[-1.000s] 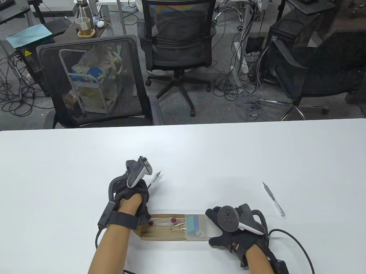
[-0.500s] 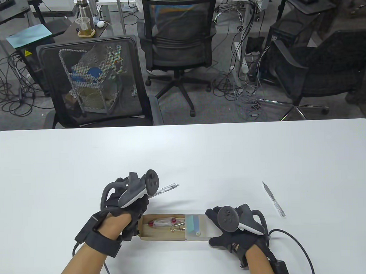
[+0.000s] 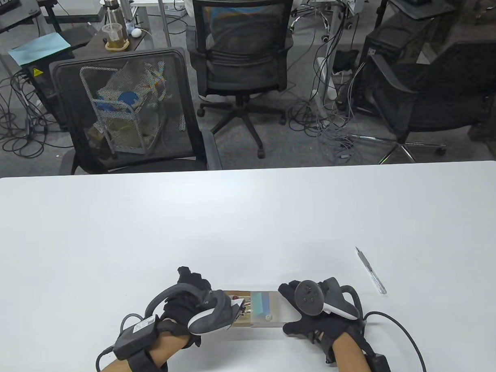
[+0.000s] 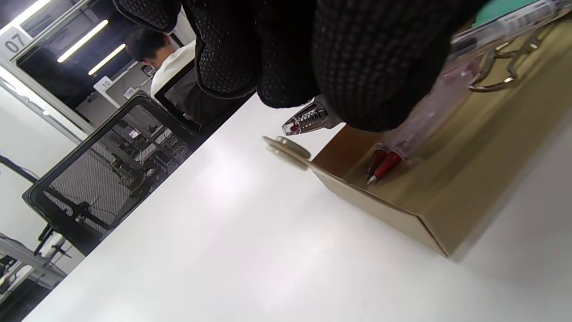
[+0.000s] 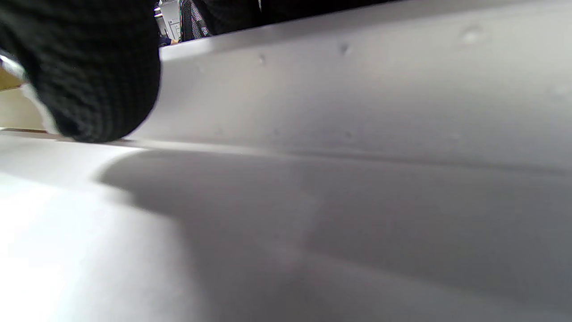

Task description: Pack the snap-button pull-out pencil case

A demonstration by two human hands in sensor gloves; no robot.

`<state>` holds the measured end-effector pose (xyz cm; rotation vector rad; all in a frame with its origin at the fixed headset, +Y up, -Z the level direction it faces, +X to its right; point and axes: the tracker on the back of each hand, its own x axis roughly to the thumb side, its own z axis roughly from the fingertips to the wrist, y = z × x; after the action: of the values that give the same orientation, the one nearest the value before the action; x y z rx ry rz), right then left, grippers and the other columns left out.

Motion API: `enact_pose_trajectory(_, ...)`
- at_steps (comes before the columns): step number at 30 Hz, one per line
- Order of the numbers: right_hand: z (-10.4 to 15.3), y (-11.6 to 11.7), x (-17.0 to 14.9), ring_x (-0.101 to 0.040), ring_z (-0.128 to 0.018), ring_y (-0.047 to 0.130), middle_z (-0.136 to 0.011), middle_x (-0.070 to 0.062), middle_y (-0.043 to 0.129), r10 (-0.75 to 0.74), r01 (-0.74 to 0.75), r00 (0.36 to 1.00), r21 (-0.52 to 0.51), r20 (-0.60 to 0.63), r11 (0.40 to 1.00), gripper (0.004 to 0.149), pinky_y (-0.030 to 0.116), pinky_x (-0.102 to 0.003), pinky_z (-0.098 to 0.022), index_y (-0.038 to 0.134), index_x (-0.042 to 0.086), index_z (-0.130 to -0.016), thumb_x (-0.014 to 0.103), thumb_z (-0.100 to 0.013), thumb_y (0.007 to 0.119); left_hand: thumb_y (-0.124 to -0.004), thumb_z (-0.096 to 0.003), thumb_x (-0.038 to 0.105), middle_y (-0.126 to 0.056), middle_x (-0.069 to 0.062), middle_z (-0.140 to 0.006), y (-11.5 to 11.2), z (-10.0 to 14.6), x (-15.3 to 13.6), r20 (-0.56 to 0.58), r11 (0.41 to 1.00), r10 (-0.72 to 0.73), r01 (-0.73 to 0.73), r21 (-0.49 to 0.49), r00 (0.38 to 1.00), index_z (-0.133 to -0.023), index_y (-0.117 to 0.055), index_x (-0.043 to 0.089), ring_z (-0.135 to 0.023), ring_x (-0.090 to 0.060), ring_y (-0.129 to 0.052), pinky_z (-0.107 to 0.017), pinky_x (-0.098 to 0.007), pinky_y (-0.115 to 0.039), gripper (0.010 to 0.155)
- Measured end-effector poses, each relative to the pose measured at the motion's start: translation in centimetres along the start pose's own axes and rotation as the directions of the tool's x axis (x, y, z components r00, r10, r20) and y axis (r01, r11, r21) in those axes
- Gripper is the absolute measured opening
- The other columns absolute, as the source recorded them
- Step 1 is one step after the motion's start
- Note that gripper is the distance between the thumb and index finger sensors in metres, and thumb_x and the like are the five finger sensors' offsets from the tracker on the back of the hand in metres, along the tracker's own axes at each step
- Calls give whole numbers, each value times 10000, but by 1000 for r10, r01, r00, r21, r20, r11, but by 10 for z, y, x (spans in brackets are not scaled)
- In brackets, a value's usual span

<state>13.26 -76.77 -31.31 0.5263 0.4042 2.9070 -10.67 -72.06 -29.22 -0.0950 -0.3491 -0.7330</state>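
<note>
Two hands at work at six o'clock on the white counter (image 3: 249, 218). Loading step: left hand (image 3: 191, 302) lowering a clear ballpoint pen (image 4: 308, 120) into the brown cardboard pull-out tray (image 4: 469, 170), fingers closed round it. Already inside: red-tipped pens (image 4: 384, 163), a metal clip (image 4: 500, 67). Right hand (image 3: 313, 310) gripping the translucent sleeve (image 3: 264, 309). Next, likely: release, then fetch the slim knife (image 3: 371, 270) at three o'clock.

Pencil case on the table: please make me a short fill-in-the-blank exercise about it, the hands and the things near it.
1. The pull-out tray of the pencil case is made of brown ____.
2. The tips of the pens lying in the tray are ____ in colour.
3. The right hand rests on the ____ sleeve of the case.
4. One loose pen lies on the table on the person's ____ side.

Missing words: cardboard; red; white; right
</note>
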Motion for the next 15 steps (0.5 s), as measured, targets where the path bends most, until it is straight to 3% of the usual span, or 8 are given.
enact_pose_trajectory(7, 0, 0, 0, -338, -1027, 594, -1153, 1, 541, 0, 0, 1000, 0, 0, 1000, 909, 442, -615, -743, 475, 335, -1071, 612, -304, 877, -949, -314, 416, -927, 146, -827, -6, -12, 14, 40, 997, 34, -32, -65, 999, -784, -906, 378, -854, -162, -911, -801, -535, -577, 473)
enact_pose_trajectory(15, 0, 0, 0, -338, -1026, 594, -1153, -1, 542, 2, -2, 1000, 0, 2, 1000, 910, 442, -615, -743, 471, 337, -1072, 613, -305, 877, -950, -312, 411, -935, 151, -822, -8, -13, 4, 70, 987, 121, -113, -111, 990, -783, -917, 383, -847, -157, -921, -798, -532, -584, 472)
